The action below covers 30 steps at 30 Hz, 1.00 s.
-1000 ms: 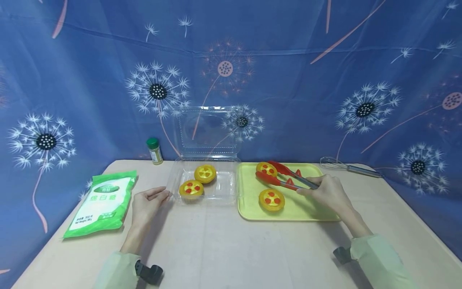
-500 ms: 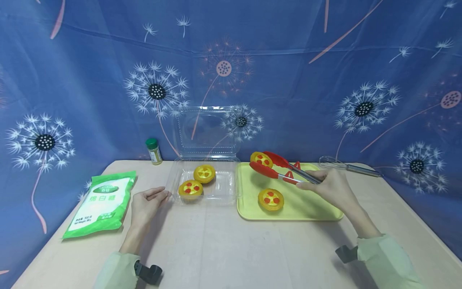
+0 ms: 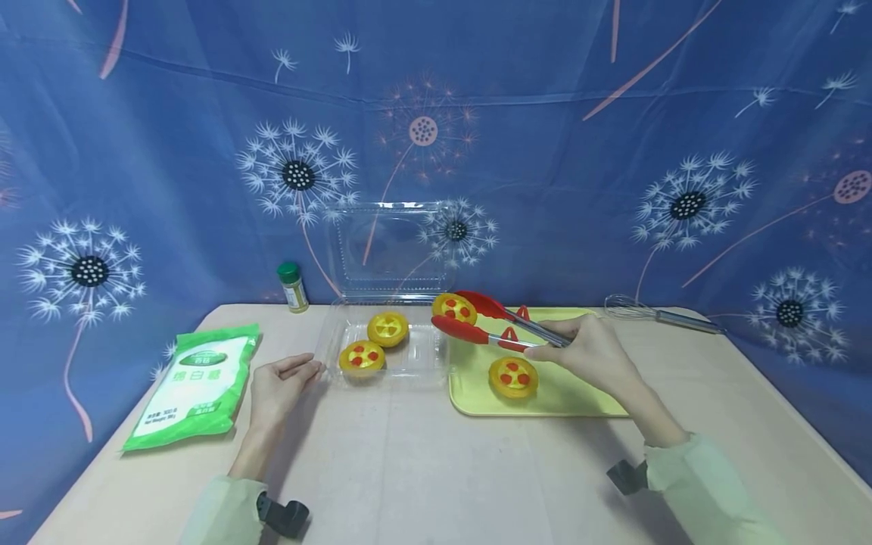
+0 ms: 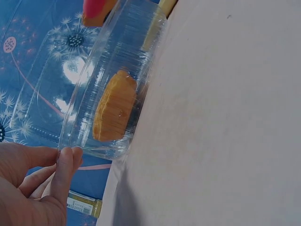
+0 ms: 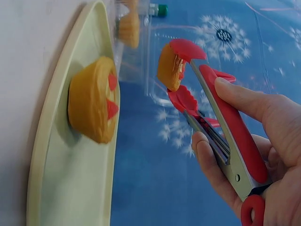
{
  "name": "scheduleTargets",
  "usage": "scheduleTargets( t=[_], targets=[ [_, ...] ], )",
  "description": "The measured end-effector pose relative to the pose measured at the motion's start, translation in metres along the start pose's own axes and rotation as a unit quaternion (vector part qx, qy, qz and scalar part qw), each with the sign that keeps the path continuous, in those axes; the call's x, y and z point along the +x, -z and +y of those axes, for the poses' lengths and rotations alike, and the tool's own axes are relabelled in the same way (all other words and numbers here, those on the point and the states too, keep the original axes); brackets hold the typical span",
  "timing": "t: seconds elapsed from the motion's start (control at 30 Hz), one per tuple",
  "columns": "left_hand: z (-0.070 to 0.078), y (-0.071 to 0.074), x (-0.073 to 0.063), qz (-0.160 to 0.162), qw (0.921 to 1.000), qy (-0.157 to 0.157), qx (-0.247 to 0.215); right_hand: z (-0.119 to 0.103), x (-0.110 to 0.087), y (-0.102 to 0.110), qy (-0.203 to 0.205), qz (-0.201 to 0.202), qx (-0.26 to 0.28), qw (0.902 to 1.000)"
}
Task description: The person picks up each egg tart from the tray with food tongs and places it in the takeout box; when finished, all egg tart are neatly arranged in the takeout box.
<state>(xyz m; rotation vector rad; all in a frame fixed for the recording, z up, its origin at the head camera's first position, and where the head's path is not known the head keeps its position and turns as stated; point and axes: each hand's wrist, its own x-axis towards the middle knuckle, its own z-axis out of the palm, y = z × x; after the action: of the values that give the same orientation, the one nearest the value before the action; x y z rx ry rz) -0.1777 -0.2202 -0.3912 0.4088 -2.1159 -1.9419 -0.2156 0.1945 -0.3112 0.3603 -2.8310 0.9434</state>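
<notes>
With my right hand (image 3: 589, 352) I grip red-and-steel tongs (image 5: 225, 127), whose red tips clasp an egg tart (image 3: 454, 308) with red pieces on top. That tart hangs in the air by the right edge of a clear plastic container (image 3: 425, 348). My left hand (image 4: 42, 183) pinches the container's rim at its left corner between thumb and fingers. Inside the container lie a tart with yellow pieces (image 3: 387, 329) and a red-dotted tart (image 3: 362, 356). Another red-dotted tart (image 5: 91, 101) sits on the yellow tray (image 3: 477, 406). The container's lid (image 3: 391, 250) stands raised behind.
On the left lies a green-and-white bag (image 3: 194, 386). A green-capped shaker jar (image 3: 293, 288) stands at the back left. Behind the tray, a whisk (image 3: 664, 314) lies at the back right. A blue dandelion-print cloth (image 3: 545, 151) hangs behind the table.
My right hand has lifted the tart off the tray with the tongs and carried it left to the container's right edge. The left hand stays at the container's corner.
</notes>
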Motion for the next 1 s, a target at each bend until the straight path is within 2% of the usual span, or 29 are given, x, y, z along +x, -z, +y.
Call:
scheduleTargets(
  t=[0.23,0.53,0.77,1.0],
  targets=[
    [-0.002,0.000,-0.001,-0.001,1.0000,0.004,0.008,-0.011,0.006,-0.017,0.005,-0.030,0.023,0.9993],
    [0.000,-0.001,-0.001,0.002,1.0000,-0.001,0.003,-0.025,0.013,-0.028,0.004,-0.065,0.034,0.9973],
    [0.002,-0.001,-0.003,0.002,1.0000,0.005,0.001,-0.032,0.017,-0.035,0.032,-0.075,0.007,0.9967],
    [0.003,-0.001,-0.004,0.005,1.0000,0.004,0.003,-0.041,0.019,-0.036,0.042,-0.086,-0.020,0.9952]
  ],
)
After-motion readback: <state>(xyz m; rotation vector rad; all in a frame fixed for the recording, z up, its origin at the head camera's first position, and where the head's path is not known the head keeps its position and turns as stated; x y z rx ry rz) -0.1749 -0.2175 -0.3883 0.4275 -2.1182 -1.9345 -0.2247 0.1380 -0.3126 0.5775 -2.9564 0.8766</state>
